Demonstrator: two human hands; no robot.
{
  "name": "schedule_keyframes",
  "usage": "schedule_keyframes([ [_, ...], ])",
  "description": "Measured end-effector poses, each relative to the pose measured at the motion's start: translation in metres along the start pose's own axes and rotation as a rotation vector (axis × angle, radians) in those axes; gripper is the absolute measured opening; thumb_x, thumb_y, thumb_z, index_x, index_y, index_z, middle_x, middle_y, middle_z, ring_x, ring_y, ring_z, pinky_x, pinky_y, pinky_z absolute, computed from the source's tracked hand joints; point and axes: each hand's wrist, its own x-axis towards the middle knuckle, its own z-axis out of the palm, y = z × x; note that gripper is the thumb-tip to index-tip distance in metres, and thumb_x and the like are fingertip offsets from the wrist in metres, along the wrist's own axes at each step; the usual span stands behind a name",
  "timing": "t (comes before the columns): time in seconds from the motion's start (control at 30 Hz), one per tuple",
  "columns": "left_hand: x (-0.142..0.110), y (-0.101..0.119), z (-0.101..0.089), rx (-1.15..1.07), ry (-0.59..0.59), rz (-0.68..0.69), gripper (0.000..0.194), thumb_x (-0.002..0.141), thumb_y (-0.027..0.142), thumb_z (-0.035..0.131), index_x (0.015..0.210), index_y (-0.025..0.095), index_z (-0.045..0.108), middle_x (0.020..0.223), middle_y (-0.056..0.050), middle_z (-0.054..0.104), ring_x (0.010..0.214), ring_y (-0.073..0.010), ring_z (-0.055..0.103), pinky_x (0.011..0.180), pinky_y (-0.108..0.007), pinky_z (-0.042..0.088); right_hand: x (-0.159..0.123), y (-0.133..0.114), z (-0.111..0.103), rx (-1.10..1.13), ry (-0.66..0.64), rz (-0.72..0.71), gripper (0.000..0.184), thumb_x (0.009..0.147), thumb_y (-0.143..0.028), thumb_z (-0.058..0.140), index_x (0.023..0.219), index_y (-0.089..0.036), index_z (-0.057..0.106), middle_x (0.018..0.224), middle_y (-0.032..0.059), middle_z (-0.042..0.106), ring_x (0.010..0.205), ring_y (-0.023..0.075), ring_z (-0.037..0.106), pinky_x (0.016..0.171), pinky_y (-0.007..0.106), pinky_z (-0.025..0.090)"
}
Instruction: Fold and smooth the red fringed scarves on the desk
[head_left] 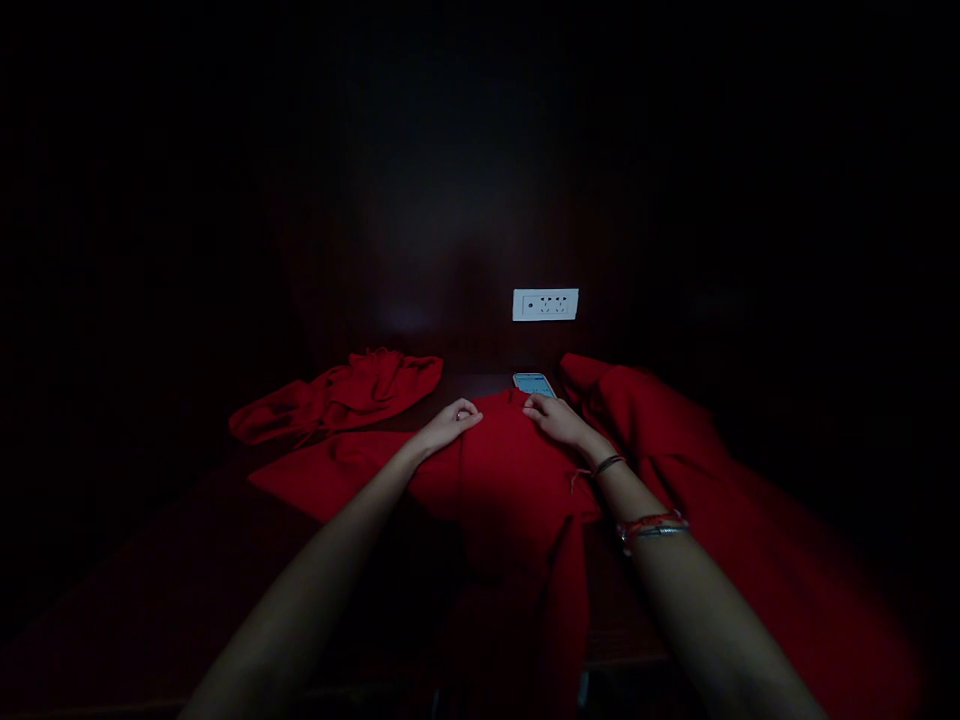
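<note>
Very dark rm, w/ dim light only in the middle. At the back, a dark wall (pixel 420 250) w/ white socket plate (pixel 545 304) mounted low. Below, a dark reddish table (pixel 157 590), partly lost in shadow.

On the table, btwn both arms, the middle red cloth (pixel 502 470), w/ lower part reaching down toward the near edge. At its far edge, L hand (pixel 450 422) on the left side, w/ thumb and fingers closed in a pinch on the fabric. Opposite, R hand (pixel 559 420), also pinching the far edge, fingertips together. Exact fabric thickness in each grip: cannot tell.

Just behind R hand, a phone (pixel 532 383) w/ lit screen, partly hidden. Far left, a bunched red cloth (pixel 360 392); to the right, a larger red cloth (pixel 667 430), spread toward the near side. On R wrist, a dark band (pixel 609 465) plus red & silver bracelets (pixel 652 528).
</note>
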Motion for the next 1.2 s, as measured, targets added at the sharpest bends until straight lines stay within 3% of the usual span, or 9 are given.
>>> schedule_keyframes([
  [0.17,0.001,-0.011,0.002,0.149,0.036,-0.08,0.034,0.056,0.04,0.062,0.078,0.017,0.052,0.062,0.005,0.048,0.06,-0.0104,0.046,0.058,-0.021,0.036,-0.006,0.002,0.004,-0.154,0.041,0.012,0.022,0.083,-0.028,0.031,0.09,-0.017,0.049,0.086,0.0072,0.058,0.079,0.0162,0.052,0.069,0.027,0.034],
  [0.33,0.001,-0.016,0.004,0.373,0.114,-0.107,0.04,0.059,0.042,0.06,0.092,0.021,0.052,0.077,0.003,0.055,0.075,-0.0143,0.05,0.069,-0.026,0.037,-0.01,-0.002,0.012,-0.302,0.13,0.005,0.022,0.083,-0.023,0.031,0.097,-0.019,0.046,0.098,0.0084,0.052,0.091,0.0203,0.044,0.074,0.034,0.032],
  [0.57,0.0,-0.013,0.004,0.668,0.215,-0.216,0.029,0.08,0.029,0.034,0.105,0.025,0.046,0.096,-0.005,0.053,0.096,-0.0216,0.045,0.076,-0.038,0.036,-0.013,0.001,0.01,-0.366,0.22,0.138,0.042,0.076,-0.008,0.032,0.115,-0.02,0.037,0.11,0.0109,0.04,0.095,0.0208,0.038,0.076,0.03,0.035],
  [0.73,-0.01,-0.005,0.007,0.782,0.381,-0.028,0.034,0.08,0.024,0.031,0.113,0.022,0.04,0.11,-0.008,0.044,0.103,-0.0194,0.04,0.082,-0.036,0.035,-0.015,-0.018,0.005,-0.286,0.157,0.003,0.038,0.081,-0.024,0.031,0.119,-0.019,0.035,0.12,0.01,0.036,0.109,0.0197,0.03,0.088,0.032,0.028],
  [0.8,-0.017,-0.001,0.01,0.8,0.292,0.106,0.037,0.082,0.03,0.029,0.116,0.02,0.038,0.119,-0.007,0.039,0.11,-0.0174,0.035,0.089,-0.033,0.03,-0.018,-0.028,0.01,-0.25,0.016,-0.024,0.046,0.082,-0.039,0.028,0.123,-0.02,0.031,0.128,0.0089,0.029,0.117,0.0215,0.022,0.092,0.037,0.023],
  [0.87,-0.023,0.001,0.013,0.82,0.079,0.171,0.045,0.081,0.04,0.028,0.122,0.02,0.031,0.129,-0.006,0.029,0.118,-0.0174,0.024,0.094,-0.033,0.024,-0.021,-0.034,0.018,-0.229,-0.139,0.014,0.055,0.08,-0.049,0.023,0.127,-0.021,0.024,0.133,0.0072,0.021,0.121,0.0242,0.012,0.095,0.044,0.016],
  [1.0,-0.031,-0.001,0.014,0.853,-0.289,0.015,0.063,0.076,0.058,0.021,0.129,0.024,0.014,0.136,-0.003,0.012,0.123,-0.0223,0.009,0.096,-0.041,0.015,-0.028,-0.026,0.028,-0.236,-0.275,0.115,0.053,0.081,-0.048,0.016,0.129,-0.026,0.016,0.137,0.0013,0.01,0.123,0.024,0.001,0.095,0.049,0.006],
  [1.1,-0.034,-0.003,0.011,0.88,-0.291,-0.088,0.068,0.073,0.064,0.018,0.13,0.027,0.009,0.137,-0.002,0.008,0.123,-0.0249,0.006,0.096,-0.044,0.012,-0.031,-0.015,0.025,-0.248,-0.243,0.216,0.048,0.083,-0.038,0.018,0.129,-0.028,0.014,0.137,-0.0001,0.007,0.123,0.0247,0.002,0.094,0.049,0.011],
  [1.2,-0.039,0.002,0.01,0.917,-0.217,-0.077,0.067,0.074,0.063,0.016,0.13,0.026,0.011,0.137,-0.002,0.004,0.123,-0.0244,0.004,0.096,-0.046,0.01,-0.033,-0.014,0.018,-0.272,-0.138,0.23,0.05,0.081,-0.029,0.026,0.129,-0.027,0.016,0.137,0.0021,0.008,0.123,0.0257,0.004,0.094,0.048,0.014],
])
